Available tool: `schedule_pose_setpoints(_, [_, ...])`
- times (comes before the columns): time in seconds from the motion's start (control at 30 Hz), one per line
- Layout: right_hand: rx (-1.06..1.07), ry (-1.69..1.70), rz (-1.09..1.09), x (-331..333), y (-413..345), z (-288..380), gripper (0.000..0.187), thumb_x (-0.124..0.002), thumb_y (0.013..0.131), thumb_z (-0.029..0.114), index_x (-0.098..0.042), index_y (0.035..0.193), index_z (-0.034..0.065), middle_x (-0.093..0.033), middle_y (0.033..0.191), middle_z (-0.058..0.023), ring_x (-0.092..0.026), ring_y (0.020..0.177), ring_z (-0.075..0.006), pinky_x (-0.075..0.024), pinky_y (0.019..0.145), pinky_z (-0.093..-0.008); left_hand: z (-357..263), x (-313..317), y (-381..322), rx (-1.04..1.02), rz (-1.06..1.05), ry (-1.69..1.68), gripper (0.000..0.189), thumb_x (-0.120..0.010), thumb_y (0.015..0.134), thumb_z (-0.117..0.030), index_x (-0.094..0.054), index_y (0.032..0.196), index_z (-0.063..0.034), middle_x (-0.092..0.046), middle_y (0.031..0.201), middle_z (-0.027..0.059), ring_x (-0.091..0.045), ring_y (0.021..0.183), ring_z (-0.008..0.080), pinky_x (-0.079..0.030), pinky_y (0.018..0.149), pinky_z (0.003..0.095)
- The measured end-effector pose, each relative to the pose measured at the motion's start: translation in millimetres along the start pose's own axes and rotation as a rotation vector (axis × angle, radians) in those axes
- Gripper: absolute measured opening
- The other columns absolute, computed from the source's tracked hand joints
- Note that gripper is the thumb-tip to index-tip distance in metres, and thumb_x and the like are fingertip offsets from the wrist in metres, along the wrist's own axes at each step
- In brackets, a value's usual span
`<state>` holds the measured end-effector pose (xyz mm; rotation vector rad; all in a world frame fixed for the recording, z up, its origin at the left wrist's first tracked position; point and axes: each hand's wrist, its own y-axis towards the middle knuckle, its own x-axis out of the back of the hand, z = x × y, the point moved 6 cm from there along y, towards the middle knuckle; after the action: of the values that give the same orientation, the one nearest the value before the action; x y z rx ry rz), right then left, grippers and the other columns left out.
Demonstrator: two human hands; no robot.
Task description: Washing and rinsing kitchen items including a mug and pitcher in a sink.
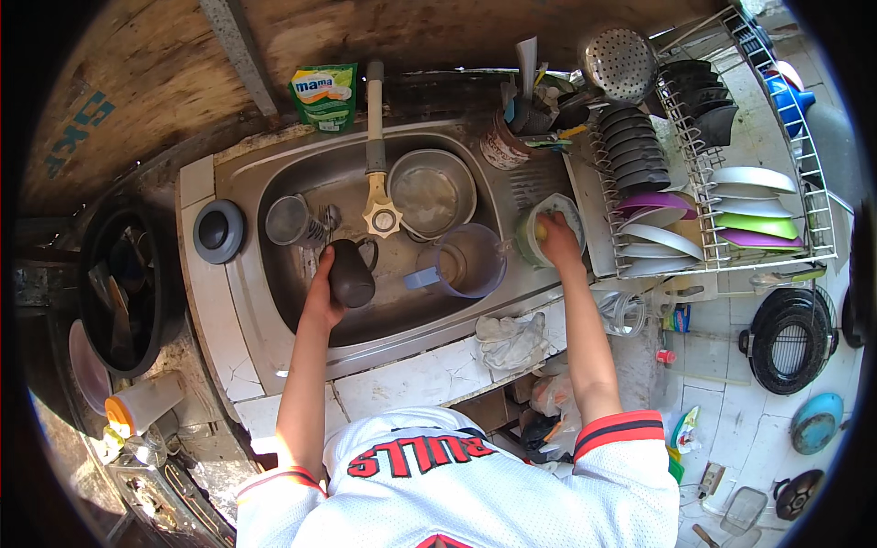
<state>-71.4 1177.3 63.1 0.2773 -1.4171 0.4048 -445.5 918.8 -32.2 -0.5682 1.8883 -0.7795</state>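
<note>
My left hand (326,294) grips a dark brown mug (352,279) over the left part of the stainless steel sink (404,312). The mug is tipped, with its handle to the right and its base towards me. My right hand (560,240) reaches into a pale green plastic tub (526,240) on the drainboard, its fingers closed on a yellowish sponge (541,231) that is mostly hidden. In the basin are a clear cup (288,219), a spoon (331,216), a metal pot (433,188) and a clear plastic pitcher (479,264).
A faucet (377,185) reaches over the basin. Right of it stand a utensil holder (503,144) and a wire dish rack (712,270) with bowls and plates. A wet cloth (510,340) lies on the tiled front edge. A grey lid (219,231) and large black basin (164,294) are left.
</note>
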Motion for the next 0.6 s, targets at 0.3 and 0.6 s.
schedule_pose_setpoints(0.3, [0.009, 0.098, -0.010, 3, 9, -5, 0.056, -0.063, 0.068, 0.002, -0.058, 0.122, 0.0142, -0.056, 0.115, -0.0198, -0.058, 0.103, -0.0399, -0.0506, 0.086, -0.0457, 1, -2, -10, -0.122, -0.043, 0.288, 0.070, -0.080, 0.075, -0.039, -0.050, 0.124, 0.0016, -0.062, 0.112, 0.0117, -0.061, 0.101, 0.0217, -0.051, 0.085, 0.0381])
schedule_pose_setpoints(0.6, [-0.007, 0.053, 0.143, 2, -3, 5, 0.063, -0.065, 0.067, 0.004, -0.055, 0.128, 0.0151, -0.038, 0.136, -0.0247, -0.052, 0.114, -0.0413, -0.0465, 0.096, -0.0410, 3, 11, -15, -0.154, -0.099, 0.306, 0.064, -0.077, 0.079, -0.031, -0.046, 0.127, -0.0003, -0.062, 0.113, 0.0106, -0.062, 0.102, 0.0225, -0.051, 0.087, 0.0382])
